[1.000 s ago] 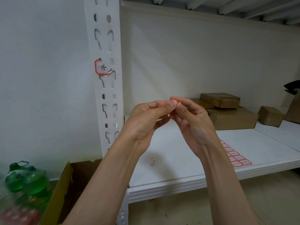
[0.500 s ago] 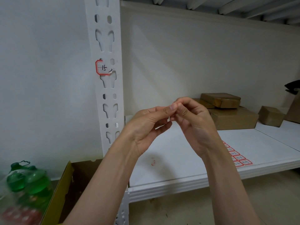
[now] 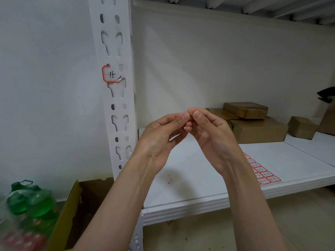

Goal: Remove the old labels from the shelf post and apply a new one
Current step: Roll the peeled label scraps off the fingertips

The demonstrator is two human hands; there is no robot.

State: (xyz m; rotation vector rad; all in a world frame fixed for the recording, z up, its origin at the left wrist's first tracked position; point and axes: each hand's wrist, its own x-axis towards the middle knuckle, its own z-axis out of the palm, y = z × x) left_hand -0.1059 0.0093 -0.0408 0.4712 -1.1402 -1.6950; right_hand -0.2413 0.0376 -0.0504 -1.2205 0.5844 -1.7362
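Note:
A white slotted shelf post (image 3: 116,113) rises at the left. A torn red-bordered label (image 3: 111,74) with handwriting clings to it, its right part ripped away. In front of the shelf my left hand (image 3: 159,140) and my right hand (image 3: 212,136) meet at the fingertips, pinching a tiny reddish label scrap (image 3: 190,114) between them. A sheet of new red-bordered labels (image 3: 262,173) lies on the white shelf board (image 3: 299,160) behind my right wrist, partly hidden by it.
Small red paper bits (image 3: 169,179) lie on the shelf board. Brown cardboard boxes (image 3: 253,124) are stacked at the back right. An open carton (image 3: 72,211) and green bottles (image 3: 30,201) stand on the floor at lower left.
Both hands stay joined at the fingertips and have shifted slightly right and up; the reddish scrap now shows between thumb tips. The label on the post is unchanged.

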